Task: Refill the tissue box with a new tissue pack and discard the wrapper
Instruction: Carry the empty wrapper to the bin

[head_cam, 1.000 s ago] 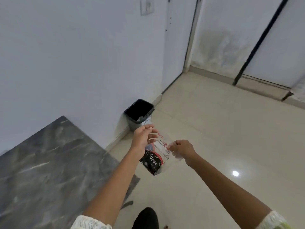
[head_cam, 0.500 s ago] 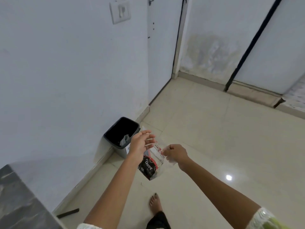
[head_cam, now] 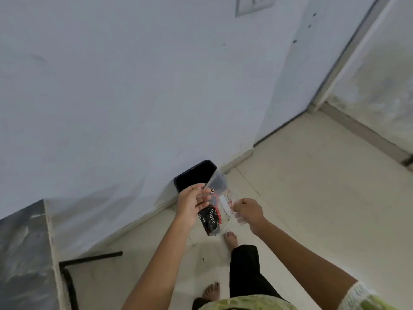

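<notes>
An empty clear plastic wrapper (head_cam: 215, 211) with a black and red printed panel hangs between both hands, above the floor. My left hand (head_cam: 191, 203) pinches its left edge with the fingers partly spread. My right hand (head_cam: 247, 212) is closed on its right edge. Just beyond the hands a small black bin (head_cam: 194, 175) stands open against the wall; the wrapper's upper corner overlaps its rim in view. The tissue box is out of view.
A grey marble tabletop (head_cam: 22, 253) with a black metal leg (head_cam: 89, 258) fills the lower left. A white wall rises behind the bin, with a door frame (head_cam: 330, 74) at the right. My bare feet (head_cam: 230, 238) stand on the pale tiled floor.
I have stepped closer to the bin, which now sits right behind the hands. The wrapper stays held in both hands, and the tabletop has come back into view at the lower left.
</notes>
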